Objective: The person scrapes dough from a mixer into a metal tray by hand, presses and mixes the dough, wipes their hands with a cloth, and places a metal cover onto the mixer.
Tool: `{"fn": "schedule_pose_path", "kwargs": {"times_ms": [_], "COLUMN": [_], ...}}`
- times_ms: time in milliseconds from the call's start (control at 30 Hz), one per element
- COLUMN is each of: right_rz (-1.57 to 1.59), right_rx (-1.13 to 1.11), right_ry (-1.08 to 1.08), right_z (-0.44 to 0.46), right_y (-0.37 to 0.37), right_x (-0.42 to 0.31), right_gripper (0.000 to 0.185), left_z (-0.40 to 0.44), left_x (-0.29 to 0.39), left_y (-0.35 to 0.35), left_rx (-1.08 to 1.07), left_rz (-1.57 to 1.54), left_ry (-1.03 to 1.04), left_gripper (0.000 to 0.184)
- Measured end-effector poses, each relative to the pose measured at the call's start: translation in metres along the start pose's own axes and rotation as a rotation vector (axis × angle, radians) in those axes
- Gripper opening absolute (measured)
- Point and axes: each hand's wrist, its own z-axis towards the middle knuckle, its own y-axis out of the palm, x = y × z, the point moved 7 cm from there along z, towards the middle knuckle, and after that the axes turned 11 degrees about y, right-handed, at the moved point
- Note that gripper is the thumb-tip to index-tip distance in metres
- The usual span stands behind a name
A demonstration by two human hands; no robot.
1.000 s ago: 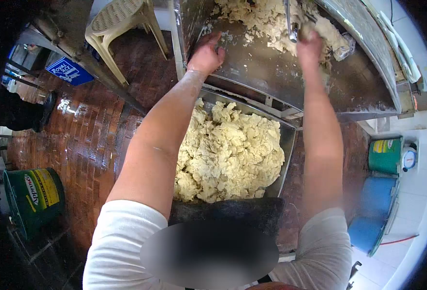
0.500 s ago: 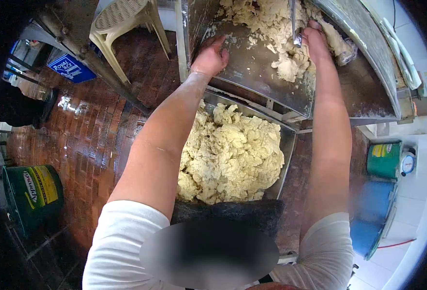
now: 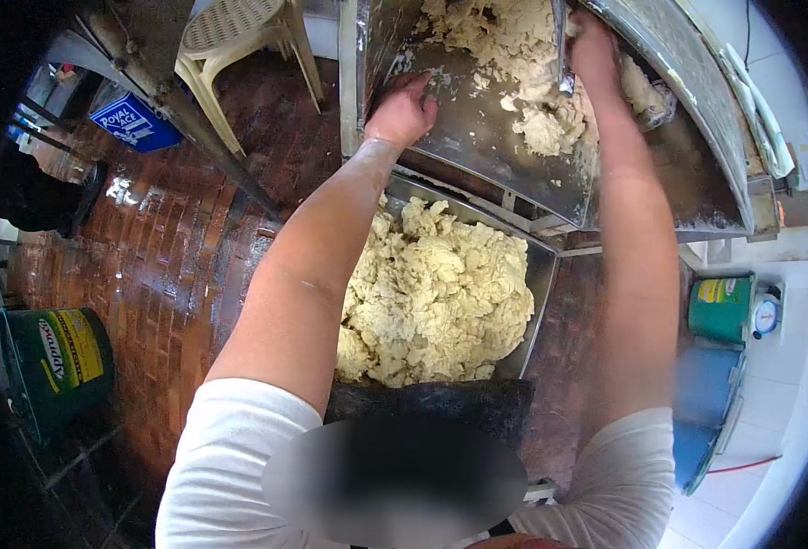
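Observation:
My left hand [image 3: 402, 112] rests at the left front corner of a metal trough [image 3: 495, 165], fingers apart and nothing in them. Deep in the trough, my right hand [image 3: 592, 44] is at the pale dough [image 3: 550, 128], beside an upright metal bar [image 3: 561, 50]. Its fingers are partly hidden, so what they hold cannot be made out. More dough, wrapped partly in something clear, lies right of my right wrist. Below the trough, between my arms, a metal tray [image 3: 543, 302] holds a big heap of rough yellowish dough [image 3: 441, 293].
A beige plastic stool [image 3: 230, 41] stands at the upper left, near a blue sign [image 3: 134, 123]. Green buckets are at the left [image 3: 56, 366] and right [image 3: 721, 306]. Blue containers [image 3: 706, 393] stand lower right. A person's dark shoe [image 3: 88, 197] shows at the far left.
My right hand has moved up and farther into the trough, past the metal bar. My left hand has barely shifted at the trough's corner.

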Motion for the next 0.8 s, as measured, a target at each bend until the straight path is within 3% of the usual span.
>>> {"fn": "schedule_pose_path", "kwargs": {"times_ms": [33, 100, 133, 200, 233, 367, 433, 467, 533, 667, 733, 800], "right_rz": [-0.081, -0.244, -0.247, -0.014, 0.103, 0.09, 0.232, 0.184, 0.207, 0.256, 0.278, 0.351], "right_rx": [-0.043, -0.129, -0.125, -0.431, -0.584, -0.645, -0.514, -0.283, -0.062, -0.214, -0.264, -0.296], "right_ry": [-0.005, -0.009, -0.002, -0.204, -0.306, -0.327, -0.424, -0.249, -0.059, 0.111, 0.139, 0.148], "right_z": [0.002, 0.0, -0.007, -0.042, -0.054, -0.059, -0.055, -0.044, -0.032, -0.004, -0.003, -0.005], "right_y": [0.015, 0.036, 0.024, -0.003, -0.008, -0.003, 0.005, -0.003, -0.011, 0.014, 0.024, 0.025], "right_x": [0.002, 0.012, 0.006, -0.049, -0.063, -0.063, -0.061, -0.05, -0.038, -0.03, -0.03, -0.03], "right_gripper": [0.047, 0.04, 0.04, 0.039, 0.039, 0.038, 0.037, 0.041, 0.042, 0.043, 0.044, 0.045], "left_z": [0.002, 0.001, -0.001, 0.001, 0.001, 0.001, -0.001, 0.0, 0.002, 0.003, -0.001, 0.001], "left_x": [0.007, 0.012, 0.007, 0.002, 0.001, 0.0, 0.001, 0.003, 0.005, 0.005, -0.002, 0.001], "left_y": [-0.007, -0.009, -0.002, -0.001, 0.0, 0.001, 0.001, 0.0, -0.005, -0.004, 0.004, 0.001], "left_rx": [0.0, -0.245, -0.249, -0.005, -0.002, -0.087, -0.136, -0.123, -0.044, -0.021, -0.184, -0.12], "left_rz": [-0.002, -0.057, -0.061, 0.02, 0.017, 0.005, -0.007, -0.004, 0.016, -0.022, -0.03, -0.008], "left_ry": [-0.001, -0.272, -0.265, 0.029, 0.032, -0.039, -0.114, -0.095, -0.003, 0.045, -0.164, -0.089], "left_gripper": [0.053, 0.053, 0.053, 0.053, 0.053, 0.052, 0.053, 0.051, 0.05, 0.051, 0.051, 0.051]}}
